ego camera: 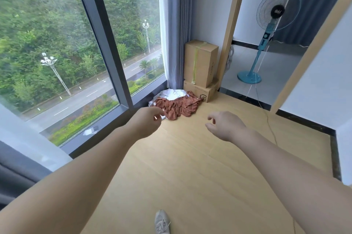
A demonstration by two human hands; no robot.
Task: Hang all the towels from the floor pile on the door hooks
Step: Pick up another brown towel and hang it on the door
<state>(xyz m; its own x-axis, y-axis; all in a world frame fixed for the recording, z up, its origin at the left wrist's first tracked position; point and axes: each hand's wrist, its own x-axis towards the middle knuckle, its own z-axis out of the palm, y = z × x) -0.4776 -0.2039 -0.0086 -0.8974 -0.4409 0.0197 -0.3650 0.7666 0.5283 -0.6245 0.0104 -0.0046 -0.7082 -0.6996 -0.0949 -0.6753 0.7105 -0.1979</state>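
Left grip (147, 121): a bare hand reaching out at the frame's middle, fingers loosely bent and parted. It holds nothing and hangs above the floor, its fingertips overlapping the near edge of the pile in the picture.
Right grip (226, 126): a bare hand right of centre, palm down, fingers slack and slightly curled, thumb set apart. It has hold of nothing and is well apart from the pile.
Towel pile (179, 107): on the floor just above the frame's centre, in the corner where the window meets the wall. Rust-brown towels lie crumpled in front.
White towel (173, 94): bunched behind the brown ones, against the foot of the curtain.
Cardboard boxes (200, 62): two stacked, upper centre; the tall one stands on the flat one, and the flat one touches the right edge of the pile.
Curtain (175, 24): grey, hanging in folds at top centre, between window and wall.
Window (57, 43): fills the left half, dark-framed, with trees and a road outside.
Floor (190, 167): pale wood boards across the lower middle.
Doorway (231, 24): light wood frame right of the boxes, opening onto a tiled room.
Fan (274, 14): blue pedestal fan standing beyond the doorway, upper right.
Cord (270, 125): thin, trailing from the doorway across the floor at right.
Shoe (162, 221): grey, at the bottom edge.
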